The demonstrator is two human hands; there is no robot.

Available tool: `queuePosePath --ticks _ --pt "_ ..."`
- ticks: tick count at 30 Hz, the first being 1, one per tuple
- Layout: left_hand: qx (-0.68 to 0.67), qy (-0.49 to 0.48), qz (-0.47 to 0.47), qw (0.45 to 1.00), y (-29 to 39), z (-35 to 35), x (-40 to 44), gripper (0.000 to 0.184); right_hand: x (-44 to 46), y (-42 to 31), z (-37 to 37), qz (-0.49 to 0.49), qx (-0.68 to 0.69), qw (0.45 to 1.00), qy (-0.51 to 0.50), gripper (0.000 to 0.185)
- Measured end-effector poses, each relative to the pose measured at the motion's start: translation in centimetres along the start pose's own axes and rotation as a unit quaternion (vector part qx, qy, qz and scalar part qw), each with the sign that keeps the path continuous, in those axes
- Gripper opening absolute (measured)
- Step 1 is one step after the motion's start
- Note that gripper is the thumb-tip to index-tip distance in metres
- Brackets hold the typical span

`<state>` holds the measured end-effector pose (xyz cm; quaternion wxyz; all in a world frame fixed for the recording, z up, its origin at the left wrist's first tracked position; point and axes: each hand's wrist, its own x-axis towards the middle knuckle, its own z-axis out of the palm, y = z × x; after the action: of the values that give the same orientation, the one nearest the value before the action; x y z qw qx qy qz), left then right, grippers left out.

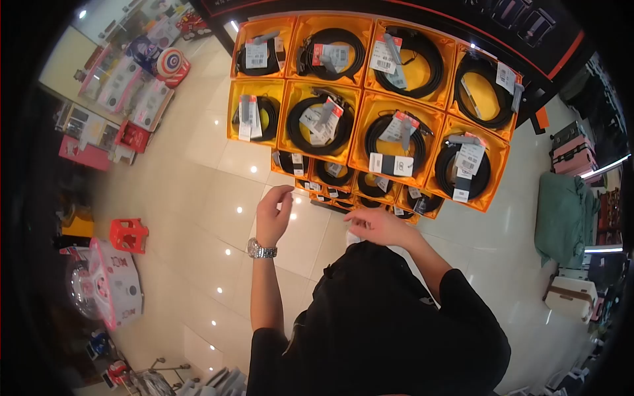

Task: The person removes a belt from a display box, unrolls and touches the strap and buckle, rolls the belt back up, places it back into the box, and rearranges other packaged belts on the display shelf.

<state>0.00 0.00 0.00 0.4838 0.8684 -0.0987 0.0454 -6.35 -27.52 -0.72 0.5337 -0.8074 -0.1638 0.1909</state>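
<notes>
Orange boxes (288,86) stand in rows on a display rack, each with a coiled black belt and paper tags; one such belt (362,54) lies in the upper row. My left hand (274,210), with a metal watch (262,249) on the wrist, is raised in front of the lower boxes at their left. Its fingers are bent and partly apart, with nothing seen between them. My right hand (375,226) is just below the lowest boxes, fingers loosely curled and apart, holding nothing visible. Neither hand touches a box as far as can be seen.
A red stool (129,235) and a pink-and-white machine (115,284) stand at the left. Farther up are more toy-like machines (148,105). At the right are a green covered pile (561,221), a pink suitcase (573,156) and a cream suitcase (570,298). Tiled floor (191,198) lies between.
</notes>
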Motion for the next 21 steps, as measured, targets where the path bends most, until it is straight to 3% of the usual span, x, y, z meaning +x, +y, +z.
queuePosePath --ticks 2,3,5,11,16,18,21 --pt "0.042 -0.009 0.148 0.988 2.2 -0.4 1.2 0.012 -0.4 -2.7 0.3 -0.009 -0.034 0.999 -0.029 0.032" --pt "0.041 -0.014 0.153 0.987 2.3 -0.8 4.9 0.012 2.4 -2.8 -0.9 -0.007 -0.034 0.999 -0.022 0.032" --pt "0.075 -0.004 0.211 0.975 3.4 -1.3 6.9 0.012 3.0 -3.4 -0.5 -0.094 -0.045 0.994 0.030 0.029" --pt "0.044 -0.015 0.304 0.951 7.2 -1.8 13.5 0.012 3.7 -8.1 -1.5 -0.164 -0.134 0.974 0.074 0.023" --pt "0.110 0.000 0.383 0.917 8.1 -1.3 19.9 0.014 5.5 -10.8 -2.9 -0.243 -0.257 0.906 0.233 0.014" --pt "0.198 0.057 0.483 0.851 8.3 -1.2 21.6 0.019 6.4 -11.6 -3.3 -0.267 -0.252 0.876 0.312 0.009" --pt "0.244 0.043 0.479 0.843 8.0 -1.7 22.9 0.026 7.9 -13.5 -5.1 -0.208 -0.267 0.869 0.361 0.012"
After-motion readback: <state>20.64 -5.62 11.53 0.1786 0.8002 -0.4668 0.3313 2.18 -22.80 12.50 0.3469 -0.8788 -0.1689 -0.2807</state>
